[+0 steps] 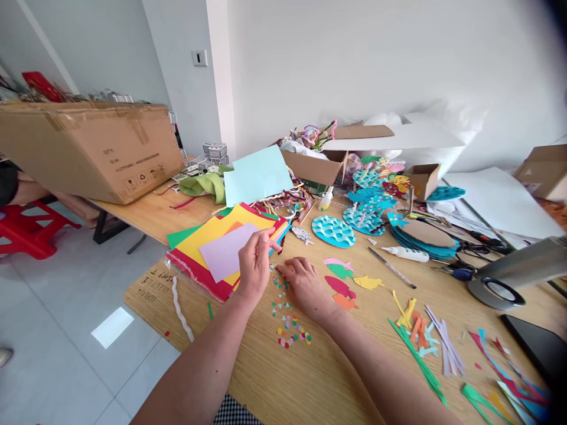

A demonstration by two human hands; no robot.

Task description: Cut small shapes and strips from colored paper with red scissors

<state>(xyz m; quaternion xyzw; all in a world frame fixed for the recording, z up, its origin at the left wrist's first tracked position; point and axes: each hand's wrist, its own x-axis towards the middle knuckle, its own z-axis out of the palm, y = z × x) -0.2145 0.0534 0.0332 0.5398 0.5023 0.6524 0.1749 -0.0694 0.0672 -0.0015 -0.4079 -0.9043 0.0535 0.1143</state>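
My left hand [256, 262] is raised at the right edge of a stack of coloured paper sheets [190, 239], its fingers curled together. Anything between them is too small to make out. Lower and to the right, my right hand [305, 286] rests on the table with bent fingers drawn in at small green and blue paper bits [280, 283]. Whether a bit is pinched there is hidden. Nearer to me lie several coloured paper dots [295, 333]. Beside my right hand are paper fish cut-outs, among them a yellow fish [368, 283] and a red fish [339, 286].
Blue wavy discs [333, 231], a white glue bottle [406, 254], a pen [392, 267] and a tape roll [496, 293] lie on the right half of the table. Paper strips [416, 360] are scattered at front right. A large cardboard box [97, 147] stands at left.
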